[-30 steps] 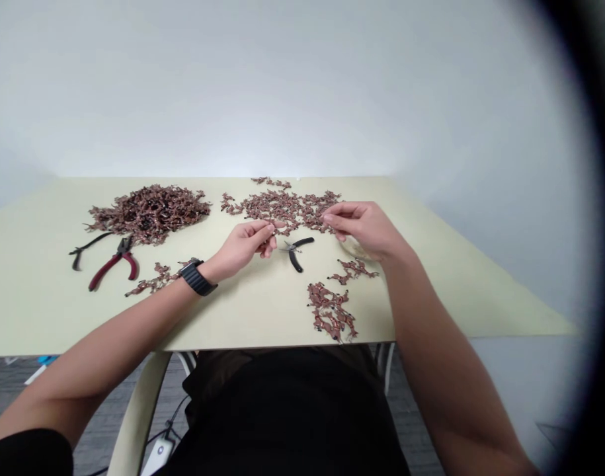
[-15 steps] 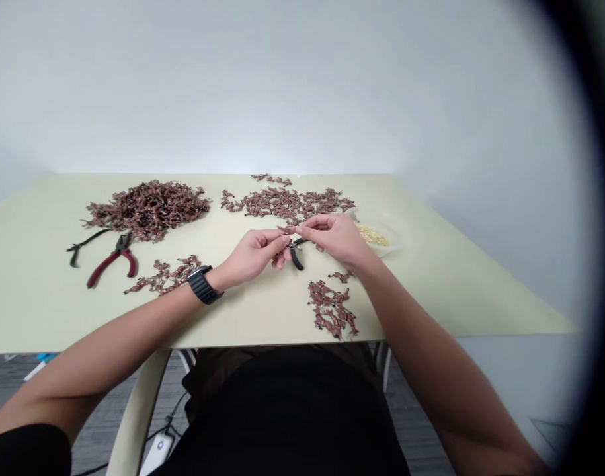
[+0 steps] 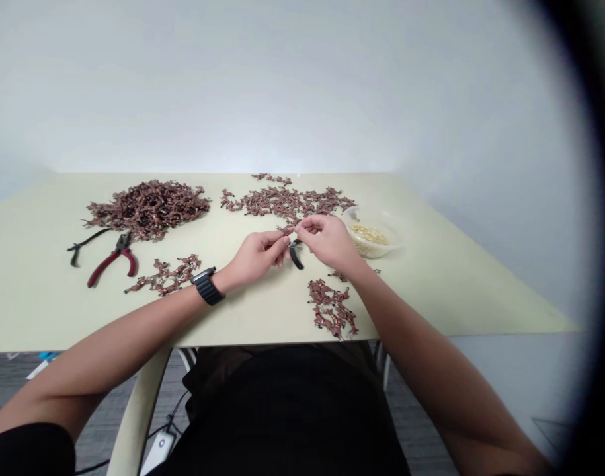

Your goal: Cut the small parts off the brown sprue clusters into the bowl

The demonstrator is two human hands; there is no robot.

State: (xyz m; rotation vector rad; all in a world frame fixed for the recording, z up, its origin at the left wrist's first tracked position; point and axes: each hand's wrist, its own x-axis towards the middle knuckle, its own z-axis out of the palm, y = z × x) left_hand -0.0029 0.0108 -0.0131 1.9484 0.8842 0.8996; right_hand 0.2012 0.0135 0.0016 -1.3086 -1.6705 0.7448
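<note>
My left hand, a dark watch on its wrist, is closed in a pinch over the middle of the table. Facing it, my right hand also pinches with thumb and index finger, its tips close to the left ones. What each holds is too small to make out. A small brown animal-shaped piece shows right at the left fingertips; I cannot tell whether it is held or lies behind them. Between and below the hands are black-handled pliers, partly hidden. Similar brown pieces lie near the front edge.
A clear bowl with small gold-coloured bits stands right of my right hand. A large brown heap sits back left, a looser spread back centre, and a small group front left. Red-handled pliers lie at left.
My right hand has shifted slightly left, uncovering more of the bowl and covering more of the black-handled pliers. My left hand has barely moved and stays pinched.
</note>
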